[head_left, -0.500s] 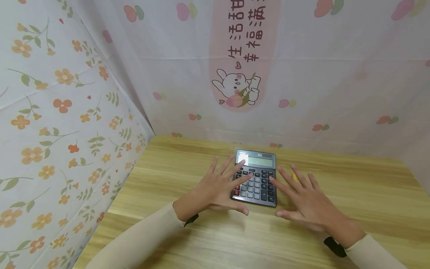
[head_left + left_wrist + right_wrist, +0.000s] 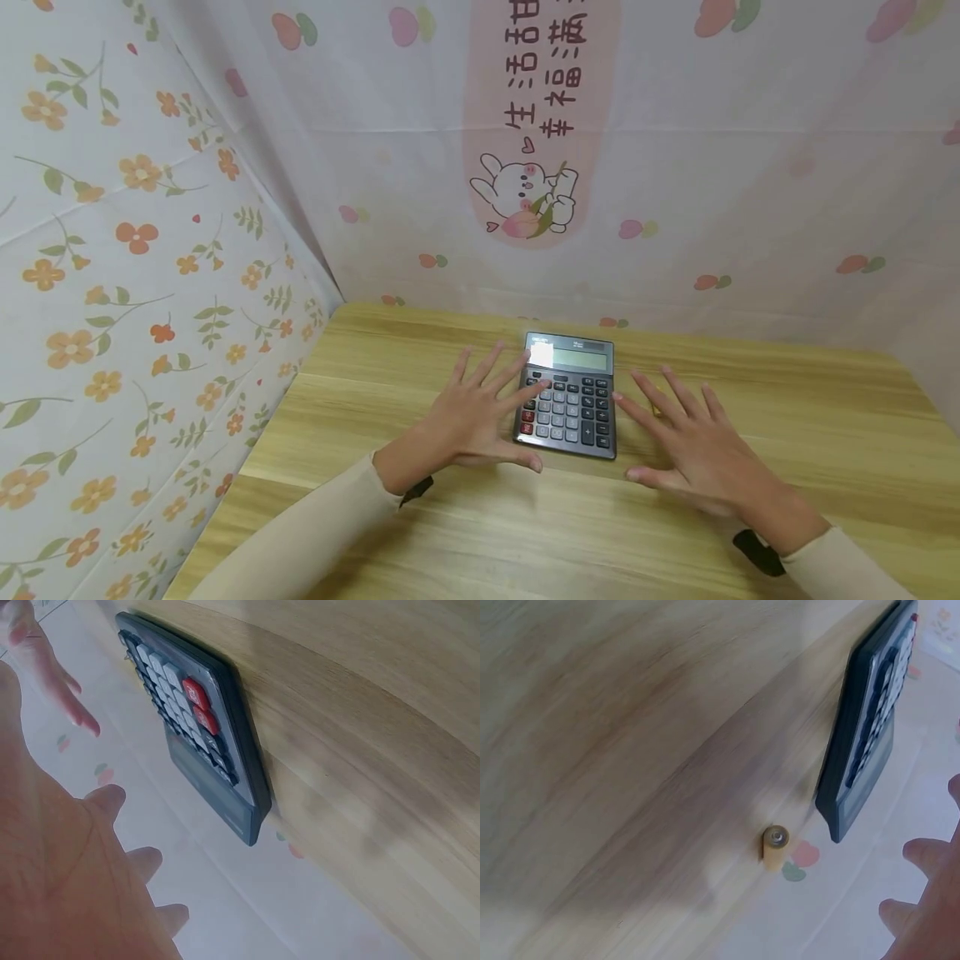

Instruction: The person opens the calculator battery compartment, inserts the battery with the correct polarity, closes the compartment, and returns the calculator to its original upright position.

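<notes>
A dark grey calculator (image 2: 573,417) lies face up on the wooden table, its keys toward the person and its screen at the far end. My left hand (image 2: 467,417) hovers at its left side, fingers spread, with the index finger overlapping the upper left keys in the head view. On the other side, my right hand (image 2: 701,458) is held with fingers spread, its index fingertip right by the calculator's edge. Neither hand holds anything. A small yellow battery (image 2: 775,846) stands on the table to the right of the calculator, mostly hidden behind the right fingers in the head view.
The light wooden table (image 2: 480,533) reaches back to a white patterned cloth (image 2: 375,150) hanging behind it. A flowered cloth (image 2: 142,333) hangs along the left side.
Both hands have drawn slightly apart, the left one moving left and the right one moving right, which uncovers more of the keys. The calculator stays in place.
</notes>
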The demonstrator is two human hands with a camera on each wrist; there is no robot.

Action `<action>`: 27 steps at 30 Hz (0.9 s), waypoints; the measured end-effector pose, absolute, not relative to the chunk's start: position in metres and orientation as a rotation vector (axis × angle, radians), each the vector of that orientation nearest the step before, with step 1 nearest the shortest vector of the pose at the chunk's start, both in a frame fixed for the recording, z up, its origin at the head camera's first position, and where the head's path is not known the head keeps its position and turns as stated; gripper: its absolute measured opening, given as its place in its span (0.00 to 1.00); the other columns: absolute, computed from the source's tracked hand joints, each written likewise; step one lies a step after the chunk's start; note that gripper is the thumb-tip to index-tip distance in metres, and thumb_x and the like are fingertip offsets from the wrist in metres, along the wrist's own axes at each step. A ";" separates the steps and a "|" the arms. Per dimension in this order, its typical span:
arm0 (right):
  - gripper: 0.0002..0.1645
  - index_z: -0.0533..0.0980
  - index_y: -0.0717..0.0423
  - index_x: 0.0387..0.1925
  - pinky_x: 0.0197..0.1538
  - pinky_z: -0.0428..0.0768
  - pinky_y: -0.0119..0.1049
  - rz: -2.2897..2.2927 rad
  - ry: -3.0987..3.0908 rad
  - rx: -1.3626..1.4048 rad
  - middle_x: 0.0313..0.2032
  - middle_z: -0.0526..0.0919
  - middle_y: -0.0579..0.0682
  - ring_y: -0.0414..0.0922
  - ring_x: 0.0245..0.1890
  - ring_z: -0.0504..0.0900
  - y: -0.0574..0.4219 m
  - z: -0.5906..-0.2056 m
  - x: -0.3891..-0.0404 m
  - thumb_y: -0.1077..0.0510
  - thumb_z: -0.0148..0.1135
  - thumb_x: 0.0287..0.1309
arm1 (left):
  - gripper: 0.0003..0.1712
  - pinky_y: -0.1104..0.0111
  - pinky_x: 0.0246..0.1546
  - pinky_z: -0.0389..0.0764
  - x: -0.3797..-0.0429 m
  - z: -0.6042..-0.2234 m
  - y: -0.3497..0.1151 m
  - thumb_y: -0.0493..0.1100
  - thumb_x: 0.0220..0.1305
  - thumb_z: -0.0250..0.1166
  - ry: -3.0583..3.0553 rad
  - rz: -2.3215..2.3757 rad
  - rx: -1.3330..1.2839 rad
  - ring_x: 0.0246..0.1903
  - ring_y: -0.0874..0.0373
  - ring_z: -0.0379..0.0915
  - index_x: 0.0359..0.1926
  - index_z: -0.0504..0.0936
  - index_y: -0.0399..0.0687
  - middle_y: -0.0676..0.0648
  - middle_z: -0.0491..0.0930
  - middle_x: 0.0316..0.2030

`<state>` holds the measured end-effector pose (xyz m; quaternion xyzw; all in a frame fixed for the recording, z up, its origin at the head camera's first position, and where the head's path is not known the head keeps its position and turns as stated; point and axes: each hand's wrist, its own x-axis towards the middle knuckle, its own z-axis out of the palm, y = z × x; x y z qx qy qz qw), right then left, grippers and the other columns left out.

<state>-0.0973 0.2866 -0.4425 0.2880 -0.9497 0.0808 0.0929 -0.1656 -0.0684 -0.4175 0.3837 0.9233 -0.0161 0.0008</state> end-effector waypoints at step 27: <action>0.60 0.54 0.34 0.90 0.74 0.46 0.84 0.197 -2.853 0.753 0.89 0.46 0.49 0.66 0.87 0.42 0.313 -0.452 -0.090 0.24 0.68 0.66 | 0.65 0.26 0.77 0.44 -0.164 -0.423 -0.098 0.90 0.56 0.62 2.951 -0.018 1.118 0.87 0.36 0.32 0.88 0.61 0.70 0.46 0.45 0.89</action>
